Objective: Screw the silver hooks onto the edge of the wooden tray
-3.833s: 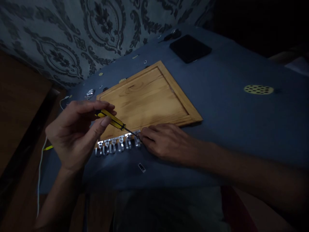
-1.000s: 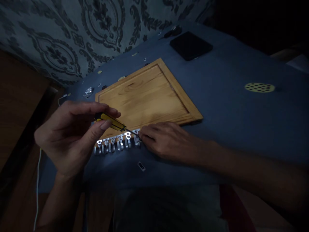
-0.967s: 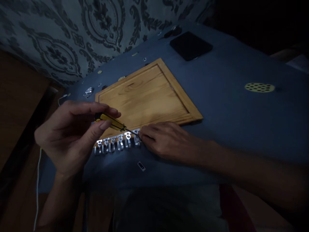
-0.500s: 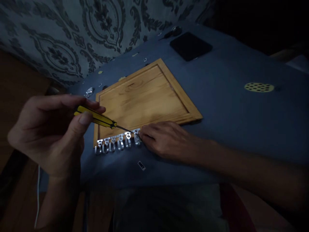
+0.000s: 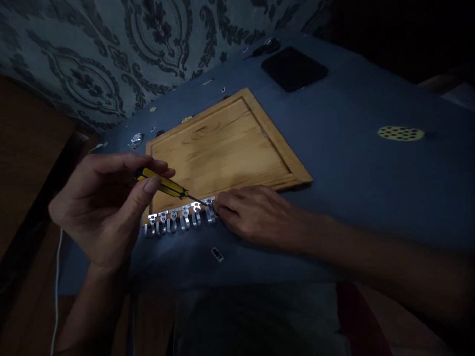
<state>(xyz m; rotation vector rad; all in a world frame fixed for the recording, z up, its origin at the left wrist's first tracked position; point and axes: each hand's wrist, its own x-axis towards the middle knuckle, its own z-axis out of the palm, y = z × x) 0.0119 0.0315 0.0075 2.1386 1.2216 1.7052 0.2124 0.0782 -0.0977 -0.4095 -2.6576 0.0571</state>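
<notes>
The left hand (image 5: 107, 207) has thumb and fingers closed round the yellow handle of a screwdriver (image 5: 163, 184). Its tip meets the right end of the hooks (image 5: 180, 219), a row along the board's (image 5: 222, 148) near edge. The right hand (image 5: 256, 215) rests at that corner of the board, fingertips pinched on the end hook.

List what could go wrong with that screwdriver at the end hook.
1. The screwdriver tip sits right beside the right hand fingertips at the end hook; a slip could jab them.
2. The left hand holds it at a shallow slant, so the tip may skate off and scratch the wooden board.
3. In this dim light, small loose parts could get lost on the blue cloth.
</notes>
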